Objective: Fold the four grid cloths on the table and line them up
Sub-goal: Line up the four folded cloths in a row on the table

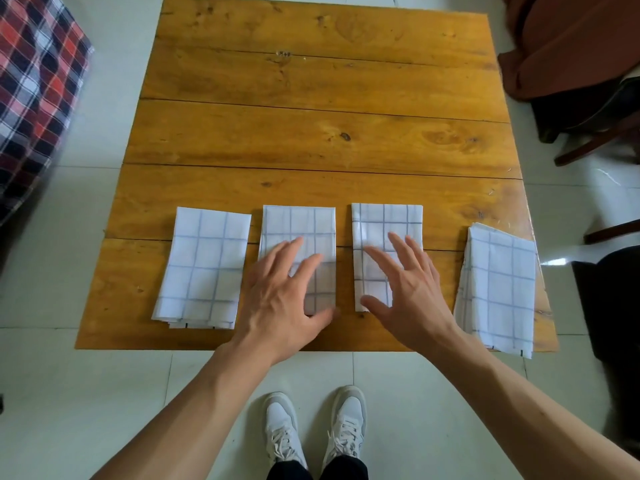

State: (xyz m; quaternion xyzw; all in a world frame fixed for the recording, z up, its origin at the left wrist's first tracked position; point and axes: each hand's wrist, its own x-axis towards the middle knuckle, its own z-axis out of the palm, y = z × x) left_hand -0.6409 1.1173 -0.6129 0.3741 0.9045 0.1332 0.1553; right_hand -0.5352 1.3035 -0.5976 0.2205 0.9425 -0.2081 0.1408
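Note:
Several white cloths with a blue grid lie folded in a row along the near edge of the wooden table [311,133]. The leftmost cloth [202,268] and the rightmost cloth [498,289] lie untouched; the rightmost sits at the table's right edge and is slightly askew. My left hand [287,299] lies with spread, straight fingers over the second cloth [301,226]. My right hand [405,289] is spread the same way over the third cloth [384,223]. Neither hand grips anything.
A red and dark plaid fabric [34,91] lies at the left. A brown chair [571,46] with dark items stands at the right. My white shoes [315,427] stand on the pale tiled floor in front of the table.

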